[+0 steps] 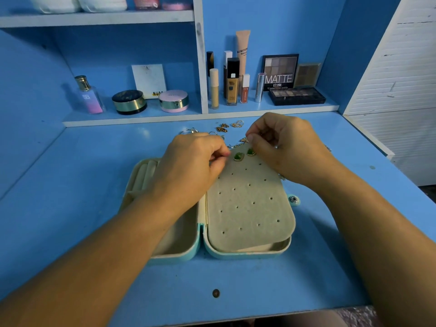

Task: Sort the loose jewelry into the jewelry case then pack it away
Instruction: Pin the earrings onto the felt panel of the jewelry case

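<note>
We're in the earring stage here. The jewelry case (212,223) lies open flat in the middle of the worktop (70,208), and its perforated earring panel (250,204) is raised over the right half. Two green earrings (244,155) already sit in the panel's top row, toward the back edge of the worktop. Our left hand (191,166) is pinched shut at the panel's top left edge, touching it. Our right hand (283,147) is curled with fingertips pinched together just above the green pair, probably on a tiny stud or backing, but we honestly can't tell what. The next move probably calls for lining a post up with one of those small holes, fiddly work. The loose jewelry (226,128) left near the back edge is half hidden behind our hands, and the case's left compartments are mostly covered by our left arm.
</note>
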{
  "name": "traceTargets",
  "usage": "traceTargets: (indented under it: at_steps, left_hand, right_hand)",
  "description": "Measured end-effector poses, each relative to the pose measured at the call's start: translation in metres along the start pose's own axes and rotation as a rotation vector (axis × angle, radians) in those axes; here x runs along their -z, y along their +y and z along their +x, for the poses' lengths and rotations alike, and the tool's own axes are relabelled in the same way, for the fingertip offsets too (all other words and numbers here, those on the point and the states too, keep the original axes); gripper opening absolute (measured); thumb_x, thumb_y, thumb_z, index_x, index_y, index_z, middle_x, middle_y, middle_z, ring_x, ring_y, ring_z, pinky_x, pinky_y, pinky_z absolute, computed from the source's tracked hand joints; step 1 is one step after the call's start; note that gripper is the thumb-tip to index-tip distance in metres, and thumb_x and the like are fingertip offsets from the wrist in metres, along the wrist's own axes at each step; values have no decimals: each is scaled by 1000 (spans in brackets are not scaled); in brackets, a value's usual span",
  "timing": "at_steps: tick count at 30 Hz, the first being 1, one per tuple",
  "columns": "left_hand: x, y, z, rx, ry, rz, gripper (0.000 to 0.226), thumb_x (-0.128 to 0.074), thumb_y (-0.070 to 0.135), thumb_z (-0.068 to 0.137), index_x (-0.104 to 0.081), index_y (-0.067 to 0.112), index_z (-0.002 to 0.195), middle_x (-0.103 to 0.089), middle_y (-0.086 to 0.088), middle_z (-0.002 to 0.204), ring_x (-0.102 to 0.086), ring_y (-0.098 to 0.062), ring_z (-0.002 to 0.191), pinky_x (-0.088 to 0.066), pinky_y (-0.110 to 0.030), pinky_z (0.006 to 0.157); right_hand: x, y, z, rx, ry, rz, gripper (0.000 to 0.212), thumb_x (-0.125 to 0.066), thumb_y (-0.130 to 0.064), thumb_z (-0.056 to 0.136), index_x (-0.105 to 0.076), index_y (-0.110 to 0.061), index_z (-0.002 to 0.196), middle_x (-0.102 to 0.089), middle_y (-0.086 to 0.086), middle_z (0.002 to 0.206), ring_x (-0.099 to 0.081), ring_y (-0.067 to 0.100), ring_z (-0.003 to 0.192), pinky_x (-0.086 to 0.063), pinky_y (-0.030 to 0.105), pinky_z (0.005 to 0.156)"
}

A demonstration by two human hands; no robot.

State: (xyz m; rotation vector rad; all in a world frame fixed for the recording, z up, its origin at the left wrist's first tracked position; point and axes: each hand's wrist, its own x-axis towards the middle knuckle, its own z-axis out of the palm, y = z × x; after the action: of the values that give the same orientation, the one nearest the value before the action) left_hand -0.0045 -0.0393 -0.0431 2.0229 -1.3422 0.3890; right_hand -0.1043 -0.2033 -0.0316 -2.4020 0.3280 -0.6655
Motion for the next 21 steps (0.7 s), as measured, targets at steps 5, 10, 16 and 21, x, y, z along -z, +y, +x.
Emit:
traceTargets:
  at_steps: [5, 10, 16, 21]
  left_hand:
    - [-4, -8, -1, -62, -44, 1, 12, -71, 10, 82, -77, 15, 91, -69, 1, 82, -60, -10, 71, -57, -35, 66]
    - [-2, -8, -3, -61, -46, -18, 13, -73, 10, 82, -78, 14, 93, -69, 1, 83, -60, -8, 70, -57, -33, 67]
    - [-5, -4, -1, -64, -9, 55, 11, -69, 11, 81, -78, 9, 87, -69, -5, 80, -64, -21, 70, -57, -41, 63]
    - [-4, -3, 0, -69, -33, 73, 10, -72, 8, 81, -78, 9, 89, -69, -6, 82, -64, -21, 73, -57, -41, 65]
  right_hand:
    - [-1, 1, 0, 6, -14, 5, 5, -61, -20, 91, -61, -24, 88, -58, -14, 75, -51, -7, 64, -40, 5, 59]
    - [0, 0, 0, 10, 2, 11, 4, -61, -20, 91, -62, -23, 89, -59, -13, 75, -52, -1, 63, -41, 7, 60]
    - [-2, 0, 0, 20, 27, 17, 6, -61, -20, 90, -61, -25, 87, -60, -13, 75, -52, -2, 64, -41, 7, 59]
    - [-2, -1, 0, 17, 31, 19, 6, -61, -20, 90, -62, -25, 88, -61, -11, 76, -54, 2, 64, -44, 9, 60]
